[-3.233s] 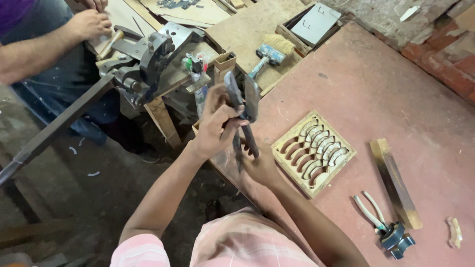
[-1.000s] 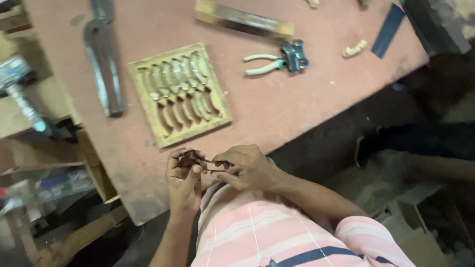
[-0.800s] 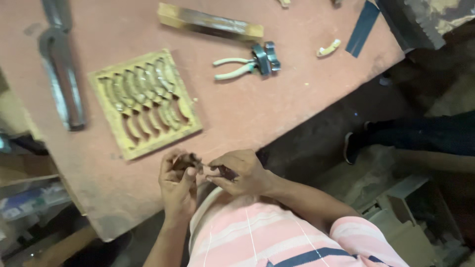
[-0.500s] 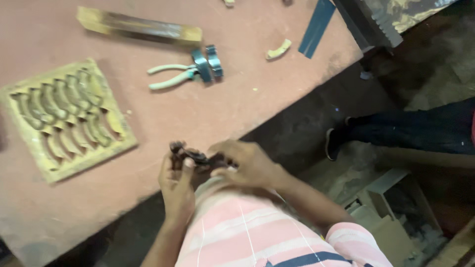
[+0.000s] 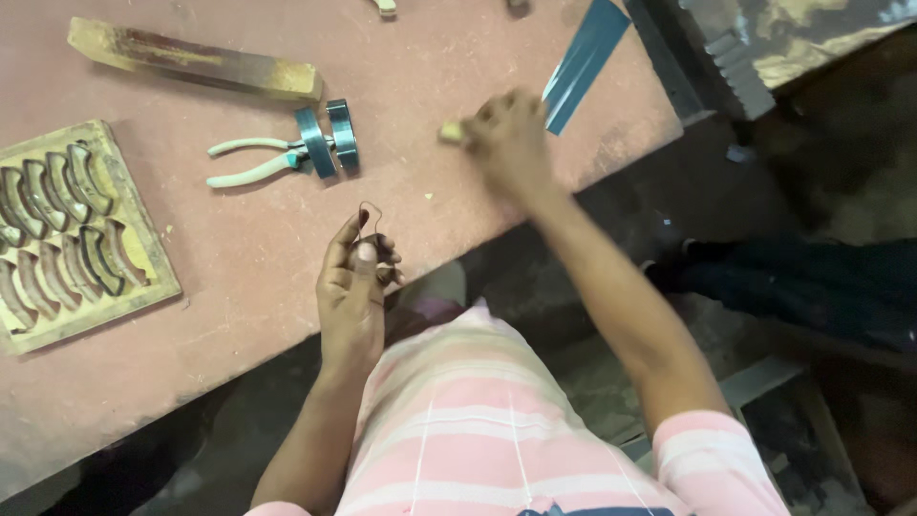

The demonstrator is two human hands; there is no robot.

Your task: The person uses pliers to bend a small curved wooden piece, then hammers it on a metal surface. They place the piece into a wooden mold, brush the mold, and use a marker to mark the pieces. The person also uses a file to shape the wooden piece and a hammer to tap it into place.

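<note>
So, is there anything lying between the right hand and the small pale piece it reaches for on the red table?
No, nothing visible is in the way. The right hand is already at the small pale piece, its fingertips touching or nearly touching it; motion blur hides which. The blue strip lies just beyond the hand, not between them.

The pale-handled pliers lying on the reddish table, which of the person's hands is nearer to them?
Left. The left hand, pinching a thin dark wire loop, sits just below-right of the pliers; the right hand reaches further right, beside a blue strip.
</note>
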